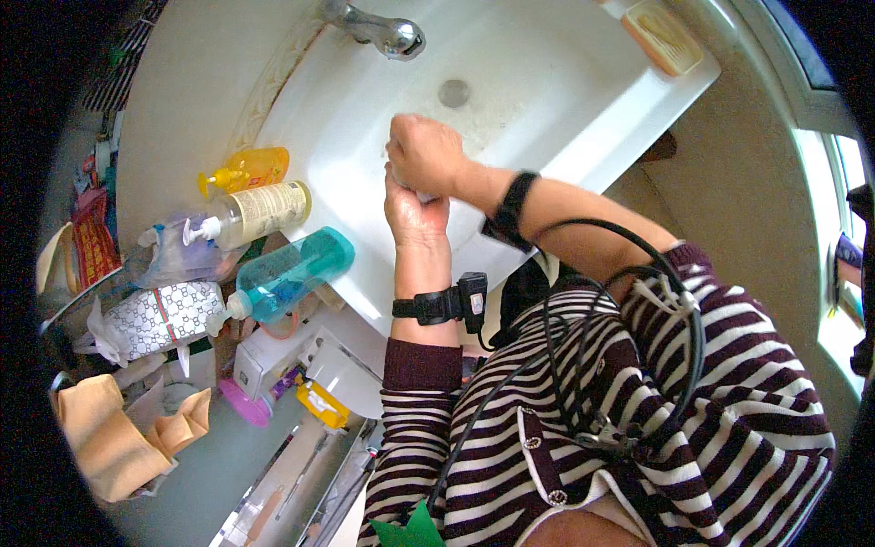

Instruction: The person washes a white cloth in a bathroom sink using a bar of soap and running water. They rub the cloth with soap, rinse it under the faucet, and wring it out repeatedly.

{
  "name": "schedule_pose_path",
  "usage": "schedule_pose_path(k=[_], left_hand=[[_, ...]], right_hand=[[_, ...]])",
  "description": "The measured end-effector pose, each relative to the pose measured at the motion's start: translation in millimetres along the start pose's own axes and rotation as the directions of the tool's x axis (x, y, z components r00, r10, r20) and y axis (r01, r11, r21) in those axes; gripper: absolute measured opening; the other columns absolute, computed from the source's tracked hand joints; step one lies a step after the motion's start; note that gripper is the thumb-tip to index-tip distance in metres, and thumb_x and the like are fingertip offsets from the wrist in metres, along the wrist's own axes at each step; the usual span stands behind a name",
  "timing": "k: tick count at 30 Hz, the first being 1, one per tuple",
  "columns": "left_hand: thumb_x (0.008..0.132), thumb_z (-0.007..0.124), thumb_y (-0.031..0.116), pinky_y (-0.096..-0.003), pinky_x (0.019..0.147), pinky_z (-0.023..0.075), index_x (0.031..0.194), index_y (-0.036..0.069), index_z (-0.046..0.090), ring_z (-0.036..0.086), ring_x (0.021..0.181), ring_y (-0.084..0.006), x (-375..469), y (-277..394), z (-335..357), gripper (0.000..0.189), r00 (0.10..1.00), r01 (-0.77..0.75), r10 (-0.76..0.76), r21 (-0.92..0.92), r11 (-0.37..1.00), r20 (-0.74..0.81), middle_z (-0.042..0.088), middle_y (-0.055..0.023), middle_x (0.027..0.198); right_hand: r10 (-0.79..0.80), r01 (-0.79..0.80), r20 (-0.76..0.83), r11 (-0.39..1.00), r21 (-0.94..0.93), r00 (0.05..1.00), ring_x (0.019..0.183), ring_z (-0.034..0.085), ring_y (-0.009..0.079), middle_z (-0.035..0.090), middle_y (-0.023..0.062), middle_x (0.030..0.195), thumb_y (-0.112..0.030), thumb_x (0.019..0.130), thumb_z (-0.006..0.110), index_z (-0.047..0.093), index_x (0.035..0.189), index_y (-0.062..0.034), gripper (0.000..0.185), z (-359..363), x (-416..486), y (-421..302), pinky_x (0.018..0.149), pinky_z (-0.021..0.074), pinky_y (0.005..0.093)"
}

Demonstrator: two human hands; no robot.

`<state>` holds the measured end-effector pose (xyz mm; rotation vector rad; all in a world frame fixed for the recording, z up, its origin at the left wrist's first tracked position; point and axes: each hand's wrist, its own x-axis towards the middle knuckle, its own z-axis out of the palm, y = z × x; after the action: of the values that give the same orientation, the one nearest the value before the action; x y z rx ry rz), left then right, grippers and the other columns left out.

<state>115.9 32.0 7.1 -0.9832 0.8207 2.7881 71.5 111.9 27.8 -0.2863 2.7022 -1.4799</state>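
Over the near-left part of a white washbasin (pixel 574 137), my two hands are pressed together. My left hand (pixel 417 212) is turned palm up, its fingers mostly hidden. Curled into a fist, my right hand (pixel 427 154) lies across it. A small whitish patch shows between them; whether it is foam, soap or something else I cannot tell. Beyond my hands are the round drain (pixel 454 94) and a chrome faucet (pixel 400 37), with no water seen running from it. Black straps circle both wrists, and the left one carries a small black device (pixel 472 301).
Left of the basin lie or stand a yellow pump bottle (pixel 256 169), a clear labelled pump bottle (pixel 270 212), a teal bottle (pixel 294 273) and a patterned tissue pack (pixel 164 318). A soap dish (pixel 663 41) sits at the far-right rim. Black cables (pixel 636 232) hang by my right arm.
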Motion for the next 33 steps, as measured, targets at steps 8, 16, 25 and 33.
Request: schedule_pose_path(k=[8, 16, 25, 33], left_hand=[[0.097, 0.030, 0.050, -0.0368, 0.079, 0.0490, 0.087, 0.014, 0.051, 0.059, 0.088, -0.0221, -23.7, 29.4, -0.9, 0.043, 0.999, -0.036, 0.034, 0.156, 0.987, 0.012, 0.059, -0.0056, 0.085], [0.097, 0.039, 0.044, -0.0433, 0.089, 0.0446, 0.117, 0.009, 0.048, 0.053, 0.107, -0.0244, -24.6, 14.3, 23.6, 0.041, 0.992, -0.097, 0.107, 0.132, 0.987, -0.073, 0.053, -0.0098, 0.117], [0.098, 0.037, 0.042, -0.0384, 0.090, 0.0450, 0.118, 0.007, 0.048, 0.054, 0.105, -0.0228, -23.8, 11.7, 32.4, 0.042, 0.998, -0.066, 0.066, 0.014, 0.998, -0.020, 0.055, -0.0091, 0.115], [0.097, 0.035, 0.048, -0.0343, 0.078, 0.0470, 0.093, 0.013, 0.055, 0.058, 0.090, -0.0191, -43.4, 31.9, 34.8, 0.041, 0.929, -0.061, 0.036, 0.056, 0.997, 0.370, 0.060, -0.0072, 0.092]], right_hand=[[-0.483, 0.475, -0.008, 0.857, 0.199, 0.875, 0.084, 0.057, 0.0330, 0.058, 0.0120, 0.083, -0.026, 0.079, 0.065, 0.059, 0.084, -0.0081, 0.020, -21.7, -30.1, -25.9, 0.070, 0.0481, 0.0422], [-0.197, 0.202, -0.052, 0.971, 0.125, 0.979, 0.088, 0.059, 0.0340, 0.061, 0.0132, 0.089, -0.024, 0.079, 0.062, 0.063, 0.085, -0.0094, 0.016, -28.6, -9.1, -19.1, 0.073, 0.0494, 0.0455], [-0.124, 0.126, -0.031, 0.988, 0.089, 0.992, 0.083, 0.060, 0.0358, 0.061, 0.0143, 0.085, -0.026, 0.079, 0.061, 0.062, 0.084, -0.0076, 0.019, -32.8, -4.5, -31.8, 0.067, 0.0504, 0.0480], [-0.528, 0.527, -0.040, 0.835, 0.159, 0.848, 0.081, 0.058, 0.0316, 0.057, 0.0116, 0.088, -0.023, 0.074, 0.069, 0.062, 0.093, -0.0090, 0.025, -42.0, -28.5, -31.0, 0.065, 0.0476, 0.0428]])
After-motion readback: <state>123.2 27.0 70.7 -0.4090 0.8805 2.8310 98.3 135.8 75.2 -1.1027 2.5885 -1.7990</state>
